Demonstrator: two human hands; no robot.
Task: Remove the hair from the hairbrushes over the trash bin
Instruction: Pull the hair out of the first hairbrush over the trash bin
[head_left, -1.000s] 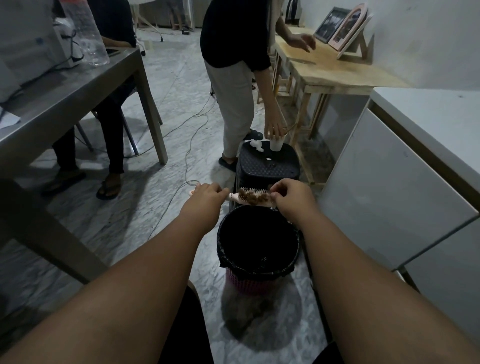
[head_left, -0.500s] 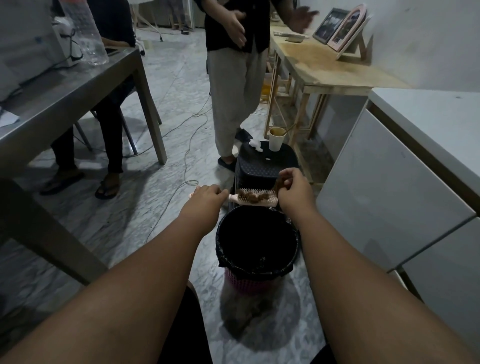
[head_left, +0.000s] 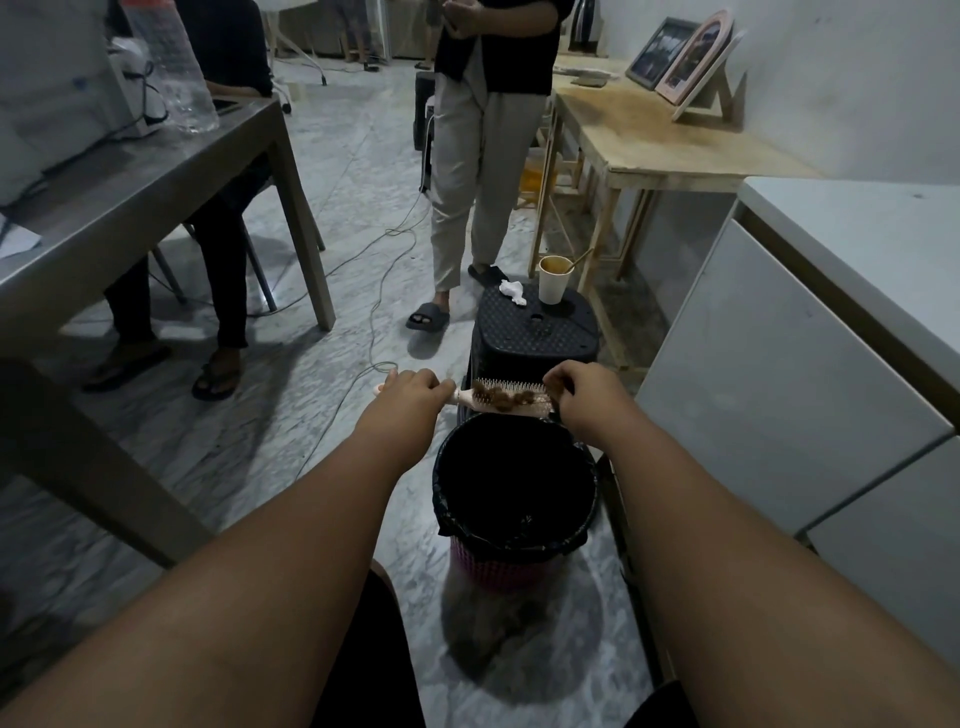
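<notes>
A pale pink hairbrush (head_left: 514, 401) lies level above the far rim of the trash bin (head_left: 457, 525), a pink basket lined with a black bag. Clumps of brown hair (head_left: 506, 399) sit in its bristles. My left hand (head_left: 410, 397) is closed around the brush handle. My right hand (head_left: 584, 397) pinches a tuft of hair at the brush's right end, fingers closed on it. A little hair lies inside the bin.
A black plastic stool (head_left: 535, 335) behind the bin carries a paper cup (head_left: 551, 278) and a crumpled tissue (head_left: 513, 291). A person (head_left: 483, 145) stands beyond it. A grey table (head_left: 130, 176) is at left, a white cabinet (head_left: 810, 374) at right. A cable (head_left: 374, 312) crosses the floor.
My right hand has shifted slightly while pulling at hair on the brush's right end. The standing person let go of the cup, straightened and stepped back.
</notes>
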